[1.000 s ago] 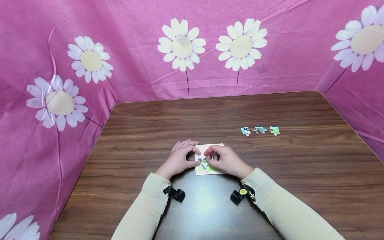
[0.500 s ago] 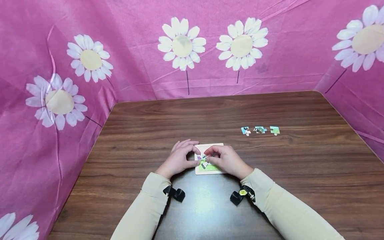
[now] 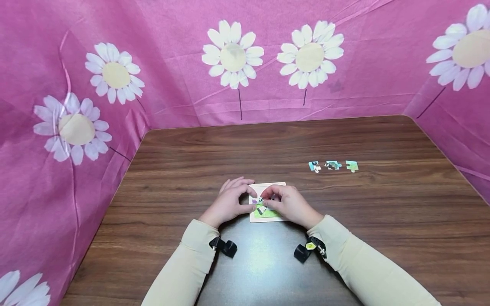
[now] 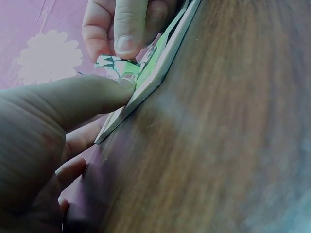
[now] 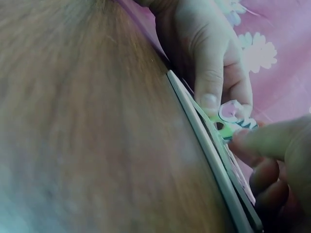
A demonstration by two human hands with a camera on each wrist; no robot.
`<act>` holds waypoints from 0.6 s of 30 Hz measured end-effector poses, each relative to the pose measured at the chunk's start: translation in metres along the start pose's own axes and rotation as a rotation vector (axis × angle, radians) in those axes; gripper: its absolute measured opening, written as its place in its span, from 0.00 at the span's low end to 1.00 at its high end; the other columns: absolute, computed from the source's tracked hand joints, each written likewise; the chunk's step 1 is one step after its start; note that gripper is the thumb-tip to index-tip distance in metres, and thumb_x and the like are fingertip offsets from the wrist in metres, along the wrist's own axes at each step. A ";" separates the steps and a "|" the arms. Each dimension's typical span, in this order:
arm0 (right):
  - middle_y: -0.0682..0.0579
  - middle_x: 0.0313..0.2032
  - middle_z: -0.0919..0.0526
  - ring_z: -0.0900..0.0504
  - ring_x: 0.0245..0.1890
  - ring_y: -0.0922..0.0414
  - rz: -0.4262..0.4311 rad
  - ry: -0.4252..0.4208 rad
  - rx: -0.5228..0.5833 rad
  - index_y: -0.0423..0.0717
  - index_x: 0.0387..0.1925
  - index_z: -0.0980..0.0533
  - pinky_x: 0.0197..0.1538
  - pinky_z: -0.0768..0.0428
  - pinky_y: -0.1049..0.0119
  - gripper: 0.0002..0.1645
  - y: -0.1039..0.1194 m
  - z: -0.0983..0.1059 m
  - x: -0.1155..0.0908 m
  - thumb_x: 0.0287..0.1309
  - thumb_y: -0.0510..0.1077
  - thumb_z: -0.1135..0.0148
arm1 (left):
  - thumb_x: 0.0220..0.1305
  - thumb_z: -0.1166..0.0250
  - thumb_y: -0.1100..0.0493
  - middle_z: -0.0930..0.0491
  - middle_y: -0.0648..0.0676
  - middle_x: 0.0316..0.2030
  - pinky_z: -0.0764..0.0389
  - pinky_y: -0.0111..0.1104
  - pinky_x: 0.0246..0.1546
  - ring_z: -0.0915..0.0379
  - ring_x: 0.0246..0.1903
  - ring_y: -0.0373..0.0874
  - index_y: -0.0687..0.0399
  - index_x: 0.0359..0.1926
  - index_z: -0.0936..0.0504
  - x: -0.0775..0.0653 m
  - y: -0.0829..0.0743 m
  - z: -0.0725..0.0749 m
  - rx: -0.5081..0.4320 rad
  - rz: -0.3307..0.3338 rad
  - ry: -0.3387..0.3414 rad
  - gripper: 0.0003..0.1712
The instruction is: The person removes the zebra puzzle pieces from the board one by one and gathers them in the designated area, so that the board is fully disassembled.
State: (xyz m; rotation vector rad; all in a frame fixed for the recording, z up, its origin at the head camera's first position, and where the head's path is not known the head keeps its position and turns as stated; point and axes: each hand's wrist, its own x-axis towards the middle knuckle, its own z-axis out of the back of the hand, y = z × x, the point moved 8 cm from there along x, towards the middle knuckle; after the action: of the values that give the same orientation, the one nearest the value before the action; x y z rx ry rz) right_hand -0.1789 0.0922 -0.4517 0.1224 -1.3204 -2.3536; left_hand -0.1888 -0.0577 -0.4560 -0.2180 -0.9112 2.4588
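A small jigsaw board (image 3: 268,219) with a pale wooden border lies on the table, green pieces along its near side. Over it, my right hand (image 3: 289,205) pinches a puzzle piece (image 5: 229,112) between thumb and fingers. Green, white and purple show on that piece, which stands tilted up from the board in both wrist views. From the other side my left hand (image 3: 231,201) holds it with thumb and index finger, the thumb tip low at the board's edge. The other left fingers spread past the far left corner. My right hand covers the board's right part.
Three loose puzzle pieces, a blue and white one (image 3: 314,166), a dark green one (image 3: 332,165) and a light green one (image 3: 351,166), lie in a row behind and right. Pink flowered cloth (image 3: 176,76) hangs behind the brown wooden table (image 3: 191,161).
The held piece has shifted slightly between the fingers, and more of the board's green near side shows. Right fingertips have moved a little; the left hand stays nearly still.
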 end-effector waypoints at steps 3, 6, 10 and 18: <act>0.63 0.18 0.27 0.30 0.19 0.65 -0.012 0.040 0.009 0.47 0.33 0.18 0.23 0.32 0.69 0.03 -0.002 -0.001 0.000 0.56 0.38 0.31 | 0.55 0.25 0.52 0.27 0.51 0.67 0.59 0.58 0.74 0.47 0.74 0.55 0.43 0.40 0.18 0.001 0.000 -0.001 0.000 0.005 0.005 0.14; 0.62 0.19 0.25 0.29 0.20 0.65 -0.017 0.071 0.025 0.46 0.34 0.19 0.24 0.30 0.70 0.03 -0.002 -0.002 0.000 0.56 0.38 0.32 | 0.55 0.25 0.52 0.27 0.51 0.67 0.59 0.58 0.73 0.47 0.74 0.55 0.43 0.40 0.19 0.001 0.000 -0.001 0.001 0.005 0.005 0.13; 0.57 0.29 0.19 0.24 0.29 0.65 0.061 0.099 0.009 0.41 0.48 0.18 0.34 0.24 0.70 0.14 0.004 -0.003 0.000 0.61 0.35 0.35 | 0.55 0.25 0.52 0.28 0.52 0.67 0.59 0.58 0.74 0.47 0.74 0.55 0.43 0.40 0.19 0.000 0.000 -0.001 0.008 0.002 0.003 0.13; 0.63 0.34 0.19 0.26 0.29 0.67 0.213 0.045 -0.192 0.51 0.43 0.15 0.33 0.26 0.68 0.08 0.015 -0.006 -0.002 0.62 0.41 0.33 | 0.55 0.25 0.53 0.28 0.52 0.67 0.59 0.58 0.74 0.47 0.74 0.56 0.42 0.40 0.18 -0.001 -0.002 0.000 -0.001 -0.001 0.007 0.13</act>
State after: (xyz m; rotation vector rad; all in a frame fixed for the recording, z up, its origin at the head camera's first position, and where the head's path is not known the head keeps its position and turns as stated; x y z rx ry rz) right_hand -0.1704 0.0819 -0.4423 -0.0230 -1.0261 -2.2659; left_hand -0.1876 -0.0567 -0.4547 -0.2263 -0.9095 2.4556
